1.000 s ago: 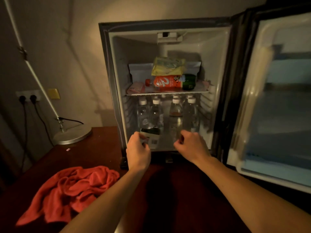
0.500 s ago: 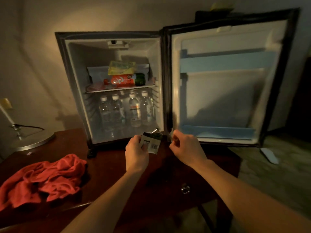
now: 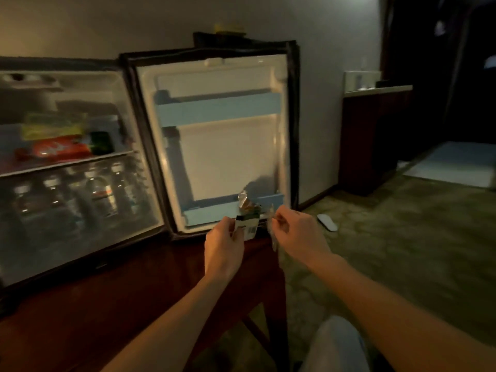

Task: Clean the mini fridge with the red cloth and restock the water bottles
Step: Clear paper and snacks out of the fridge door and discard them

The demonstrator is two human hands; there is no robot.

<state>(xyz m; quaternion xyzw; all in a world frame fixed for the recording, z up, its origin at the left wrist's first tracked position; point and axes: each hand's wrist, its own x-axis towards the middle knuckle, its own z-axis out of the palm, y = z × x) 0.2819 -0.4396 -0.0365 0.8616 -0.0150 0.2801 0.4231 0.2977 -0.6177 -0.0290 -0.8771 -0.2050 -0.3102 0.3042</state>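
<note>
A: Hands first, quick. What did I have?

B: My left hand (image 3: 224, 244) gripped a small box (image 3: 247, 226), fingers curled round its lower half, flap torn open on top with crumpled foil (image 3: 246, 202) sticking out. My right hand (image 3: 296, 233) was curled too, pinching a thin clear strip (image 3: 271, 229) that hung down from the fingertips. Too blurred to say what the strip was.

A: Where were they?

B: Both were held up just in front of the lower edge of the open fridge door (image 3: 214, 154), above the corner of the dark wooden table (image 3: 107, 304).

A: Fridge?

B: The mini fridge (image 3: 67, 162) stood on the table at left, door swung wide. The water bottles (image 3: 99, 191) stood upright in a row on the fridge floor, under the wire shelf (image 3: 67, 163). An orange bottle (image 3: 53, 149) lay on its side on that shelf, with a yellow packet (image 3: 51, 127) above it. All motion-blurred.

A: Red cloth?

B: Out of frame.

A: Anything else?

B: A pale slipper (image 3: 327, 222) lay on the carpet (image 3: 402, 251) to the right. A dark cabinet (image 3: 370, 135) stood against the wall.
</note>
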